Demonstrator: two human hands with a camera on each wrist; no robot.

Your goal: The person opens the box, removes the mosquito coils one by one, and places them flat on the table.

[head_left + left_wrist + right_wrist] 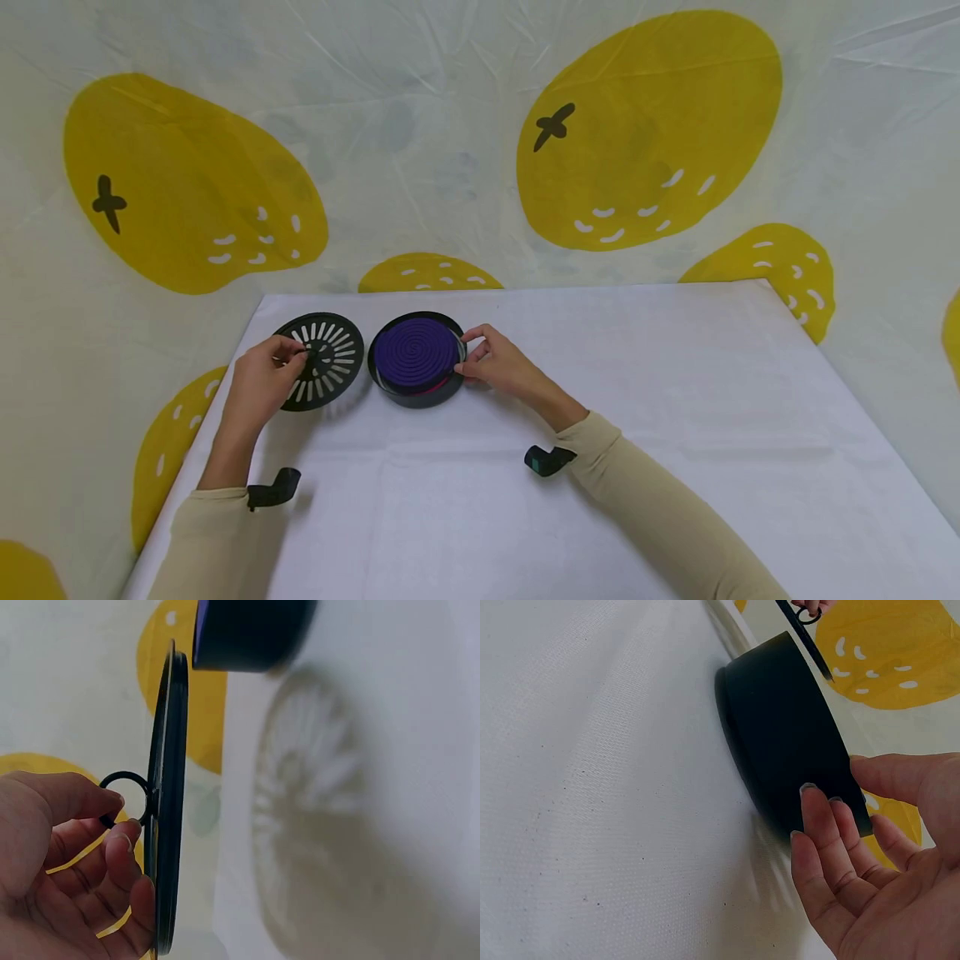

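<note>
Slotted lid (pixel 174 791), part-hidden behind left hand (pixel 261 379), ring (pixel 124 774) in pinch, dark tin (pixel 786 739) in grip of right hand (pixel 498 360).

Soft, even light washes a white, cloth-covered table (pixel 420 500) in the head view. The wrist views run dimmer: in the left, a black, round slotted lid (pixel 172 802) throws a soft-edged, spoked shadow (pixel 311 810); in the right, a black, round, straight-sided container (pixel 787 735) sinks into near-featureless dark.

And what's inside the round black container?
A purple spiral coil sits inside the black container, with a red sliver showing below it. Whatever else lies underneath is hidden.
</note>
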